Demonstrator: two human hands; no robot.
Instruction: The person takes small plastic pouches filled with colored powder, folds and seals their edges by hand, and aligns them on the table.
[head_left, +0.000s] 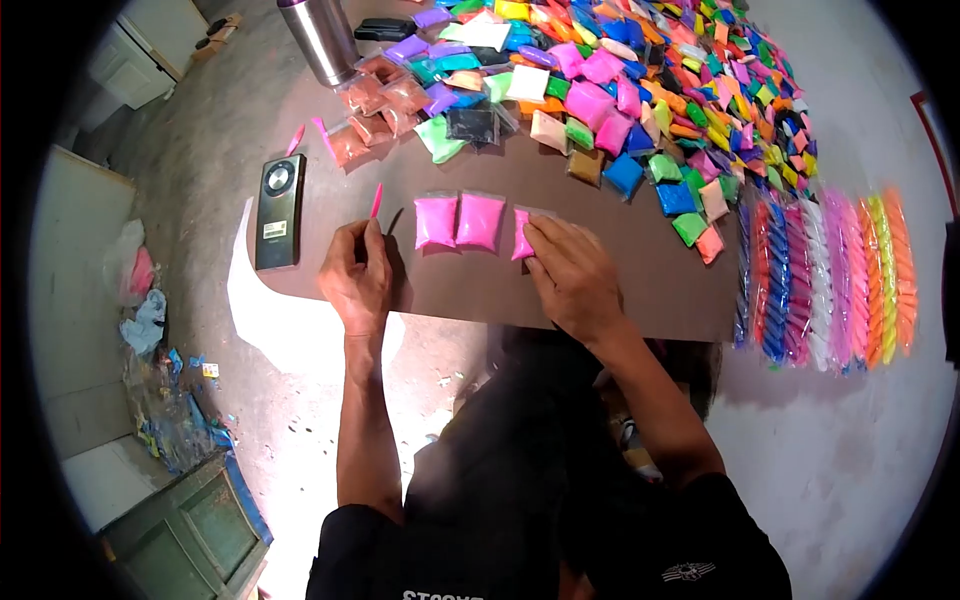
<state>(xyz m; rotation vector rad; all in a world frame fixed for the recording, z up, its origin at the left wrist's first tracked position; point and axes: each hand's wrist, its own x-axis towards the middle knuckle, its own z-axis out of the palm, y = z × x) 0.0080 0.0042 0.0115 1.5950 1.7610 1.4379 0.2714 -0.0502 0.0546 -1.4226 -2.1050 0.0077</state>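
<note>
My left hand [358, 278] is closed around a slim pink pointed plastic tool [377, 200], its tip standing up above the fingers. On the brown tabletop [470, 290], two clear packets of bright pink clay-like material lie side by side: a left packet [435, 221] and a right packet [480, 221]. Just right of them, my right hand [577, 280] grips a third pink packet [521, 236] by its right side, and the fingers hide part of it. Both forearms come in from the front edge of the table.
A large heap of colourful packets [640, 90] covers the far side. Strips of bagged packets [820, 280] lie at the right. A dark phone [279, 212], another pink tool [296, 140], brown packets [370, 110] and a steel tumbler [322, 40] are at the left.
</note>
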